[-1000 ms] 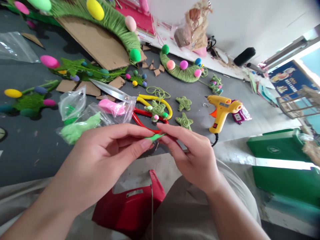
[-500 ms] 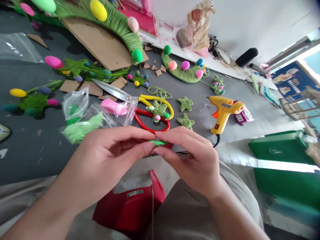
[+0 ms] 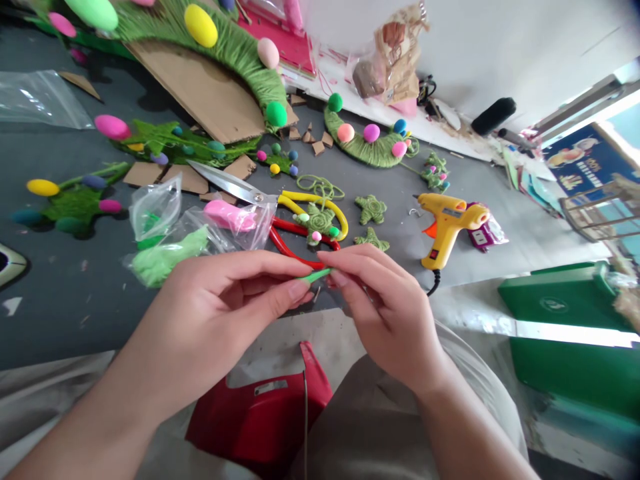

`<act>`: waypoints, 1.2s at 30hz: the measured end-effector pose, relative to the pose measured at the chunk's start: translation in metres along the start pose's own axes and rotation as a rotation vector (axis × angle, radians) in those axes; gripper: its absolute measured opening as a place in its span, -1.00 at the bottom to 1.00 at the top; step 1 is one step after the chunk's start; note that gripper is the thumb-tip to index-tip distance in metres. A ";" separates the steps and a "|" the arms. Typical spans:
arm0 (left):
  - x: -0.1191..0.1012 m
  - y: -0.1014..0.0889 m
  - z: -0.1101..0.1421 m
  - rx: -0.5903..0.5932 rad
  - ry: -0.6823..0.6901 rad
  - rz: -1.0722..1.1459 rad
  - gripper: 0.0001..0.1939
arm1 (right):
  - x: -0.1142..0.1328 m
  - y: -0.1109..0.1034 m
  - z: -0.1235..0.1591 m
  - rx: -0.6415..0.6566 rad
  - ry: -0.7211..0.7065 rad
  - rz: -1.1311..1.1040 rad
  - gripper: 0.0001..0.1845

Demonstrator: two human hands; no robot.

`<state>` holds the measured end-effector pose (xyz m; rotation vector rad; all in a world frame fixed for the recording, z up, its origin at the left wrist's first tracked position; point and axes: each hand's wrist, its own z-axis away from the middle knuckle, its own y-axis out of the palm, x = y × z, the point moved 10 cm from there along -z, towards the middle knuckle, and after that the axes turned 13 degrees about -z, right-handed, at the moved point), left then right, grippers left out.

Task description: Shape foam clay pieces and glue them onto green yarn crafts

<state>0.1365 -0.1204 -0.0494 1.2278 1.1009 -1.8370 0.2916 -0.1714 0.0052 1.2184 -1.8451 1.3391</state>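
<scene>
A small strip of green modelling clay (image 3: pixel 316 275) is pinched between my two hands near the table's front edge. My left hand (image 3: pixel 245 293) grips its left part between thumb and fingers. The fingertips of my right hand (image 3: pixel 385 300) are closed on its right end. Just beyond my fingers lie scissors (image 3: pixel 235 183) with one yellow and one red handle. A yarn-wrapped star (image 3: pixel 320 221) with small clay balls rests on those handles. Plastic bags hold pink clay (image 3: pixel 231 215) and light green clay (image 3: pixel 173 257), left of the scissors.
Two plain yarn stars (image 3: pixel 371 209) lie right of the scissors. A yellow glue gun (image 3: pixel 447 220) stands near the table's right side. Farther back are a yarn-wrapped crescent (image 3: pixel 367 148) and cardboard (image 3: pixel 200 93). Green bins (image 3: pixel 565 297) stand at the right, a red stool (image 3: pixel 255 417) below.
The green clay shows as a longer, tilted strip between my fingertips. My right fingertips have shifted slightly right and up, away from my left ones. The view has moved slightly.
</scene>
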 end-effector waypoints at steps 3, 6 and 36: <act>0.000 -0.003 0.003 -0.016 -0.048 -0.046 -0.91 | -0.002 0.001 -0.001 0.012 0.021 0.007 -0.86; -0.002 -0.003 0.005 -0.024 -0.042 -0.044 -0.92 | 0.001 0.002 -0.001 0.009 0.002 -0.004 -0.98; -0.005 0.000 0.006 -0.047 -0.133 0.092 -0.88 | -0.012 0.005 0.000 -0.056 0.115 -0.071 -0.68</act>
